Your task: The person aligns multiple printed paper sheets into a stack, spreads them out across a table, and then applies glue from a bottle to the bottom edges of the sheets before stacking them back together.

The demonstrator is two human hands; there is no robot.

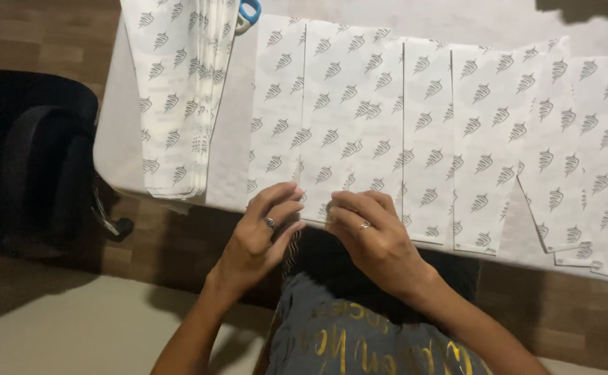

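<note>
Several white paper strips printed with small grey leaf shapes lie side by side on a white table [120,132]. My left hand [262,232] and my right hand [366,226] meet at the near edge of one strip [346,125], fingertips pinching its bottom end. Each hand wears a ring. A neighbouring strip [276,111] lies just left of the held one, partly under my left fingers.
A stack of the same printed paper [179,97] sits at the table's left. Blue-handled scissors [248,12] peek out at the top edge. More strips [491,139] spread to the right. A black chair [33,160] stands left of the table on a wooden floor.
</note>
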